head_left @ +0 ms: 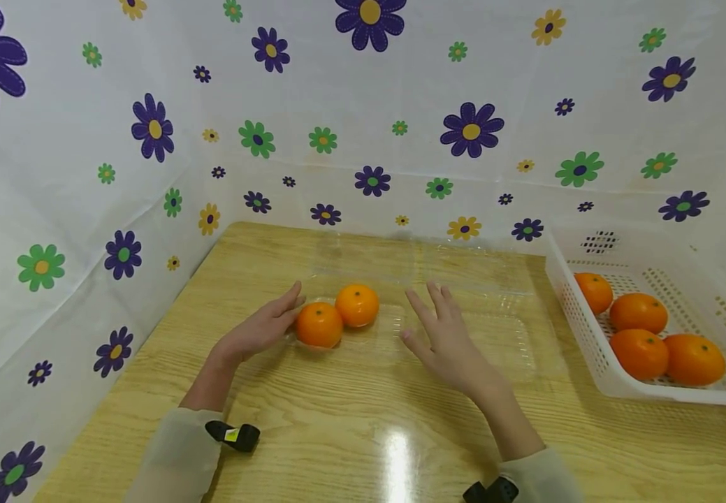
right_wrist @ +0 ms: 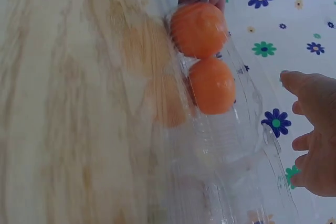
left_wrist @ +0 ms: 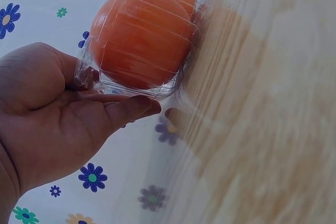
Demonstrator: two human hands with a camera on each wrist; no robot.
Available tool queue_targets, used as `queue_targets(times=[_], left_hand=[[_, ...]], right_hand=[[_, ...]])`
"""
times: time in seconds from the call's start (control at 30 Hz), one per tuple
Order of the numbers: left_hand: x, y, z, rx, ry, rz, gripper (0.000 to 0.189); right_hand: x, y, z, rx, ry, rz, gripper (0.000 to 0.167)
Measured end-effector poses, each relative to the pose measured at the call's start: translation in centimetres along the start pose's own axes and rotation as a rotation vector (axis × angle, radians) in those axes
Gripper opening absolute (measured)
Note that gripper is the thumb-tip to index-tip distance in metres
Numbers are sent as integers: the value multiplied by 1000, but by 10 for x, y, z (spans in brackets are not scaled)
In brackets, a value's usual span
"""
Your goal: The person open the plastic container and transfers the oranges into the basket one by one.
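Two oranges, a nearer orange (head_left: 319, 325) and a farther orange (head_left: 357, 305), sit side by side in the left part of a transparent plastic clamshell box (head_left: 390, 321). My left hand (head_left: 262, 325) is at the left end of this box. Its thumb and fingers pinch the plastic edge beside the nearer orange (left_wrist: 142, 38) in the left wrist view. Spread fingers mark my right hand (head_left: 447, 342), which hovers over the gap between this box and a second transparent box (head_left: 520, 335) on the right. That hand holds nothing.
A white perforated basket (head_left: 579, 335) with several oranges (head_left: 639, 354) stands at the right. Raised transparent lids (head_left: 363, 255) stand along the back of the wooden table (head_left: 337, 419). White flowered cloth (head_left: 312, 91) hangs behind and at the left.
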State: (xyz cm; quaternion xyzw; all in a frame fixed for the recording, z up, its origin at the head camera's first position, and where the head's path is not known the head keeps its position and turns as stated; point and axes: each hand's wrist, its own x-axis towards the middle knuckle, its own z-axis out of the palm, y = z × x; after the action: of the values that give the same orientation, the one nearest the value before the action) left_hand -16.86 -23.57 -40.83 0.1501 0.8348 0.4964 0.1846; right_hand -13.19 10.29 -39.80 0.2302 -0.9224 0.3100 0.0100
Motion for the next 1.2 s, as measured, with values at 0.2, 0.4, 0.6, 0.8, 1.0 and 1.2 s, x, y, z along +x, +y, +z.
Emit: queue_targets(times=[0.2, 0.4, 0.6, 0.8, 1.0, 1.2], left_hand=[[1, -1, 1, 2, -3, 5, 56], [1, -3, 1, -10, -6, 4, 57], [-1, -2, 1, -11, 0, -4, 57], [0, -1, 1, -6, 4, -3, 57], [-1, -1, 1, -27, -8, 10, 58], [-1, 0, 1, -29, -10, 5, 58]], right_hand=[[5, -7, 9, -4, -2, -20, 67], [13, -15, 19, 22, -28, -31, 66], [21, -23, 25, 39, -58, -23, 66], [29, -23, 31, 10, -61, -33, 67], [38, -26, 35, -10, -62, -34, 68], [47, -33, 37, -18, -86, -43, 68]])
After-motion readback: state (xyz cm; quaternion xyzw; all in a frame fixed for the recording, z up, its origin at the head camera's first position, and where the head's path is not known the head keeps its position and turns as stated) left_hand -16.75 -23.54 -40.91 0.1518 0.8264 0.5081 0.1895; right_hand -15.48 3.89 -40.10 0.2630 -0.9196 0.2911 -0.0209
